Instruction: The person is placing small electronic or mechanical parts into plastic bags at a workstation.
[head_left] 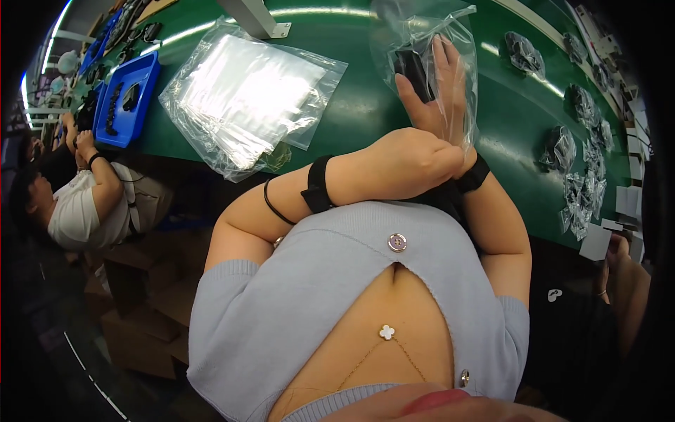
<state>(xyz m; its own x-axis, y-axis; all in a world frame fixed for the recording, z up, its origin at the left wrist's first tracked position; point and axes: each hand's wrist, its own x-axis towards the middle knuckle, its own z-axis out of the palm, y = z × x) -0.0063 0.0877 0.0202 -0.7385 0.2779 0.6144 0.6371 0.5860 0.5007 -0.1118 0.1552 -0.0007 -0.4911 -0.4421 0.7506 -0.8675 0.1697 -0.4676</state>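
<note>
Perhaps the clear bag tears if the closed left hand tugs it; right hand's grip on the black item looks uncertain.

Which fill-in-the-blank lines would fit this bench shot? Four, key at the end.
1. The clear bag is around the person's ____ hand.
2. Inside that bag, next to the thumb, is a ____ object.
3. The loose stack of clear bags lies on the ____ table.
4. The tray near the white-shirted co-worker is ____.

Missing words: right; black; green; blue.
</note>
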